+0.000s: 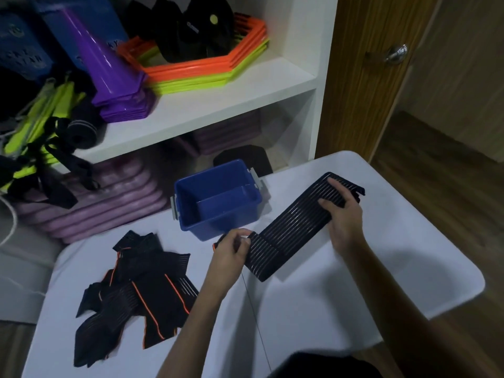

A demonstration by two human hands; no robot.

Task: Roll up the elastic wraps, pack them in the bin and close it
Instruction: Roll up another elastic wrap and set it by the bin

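Elastic wrap (293,226), black with pale ribbing, is stretched in the air above the white surface (341,282), just in front of the open blue bin (218,199). The left hand (231,248) has its fingers curled round the near end, pinching a small started roll there. The right hand (342,214) grips the far end from beneath, thumb on top and fingers wrapped round the band, holding it taut toward the surface's right edge. The bin sits at the far edge, hollow showing nothing inside. Near the left edge lies a loose pile of wraps (139,293), black with orange trim, unrolled and overlapping. Behind, a white shelf (218,102) carries purple cones (109,69) and orange and yellow hexagon rings (201,69).
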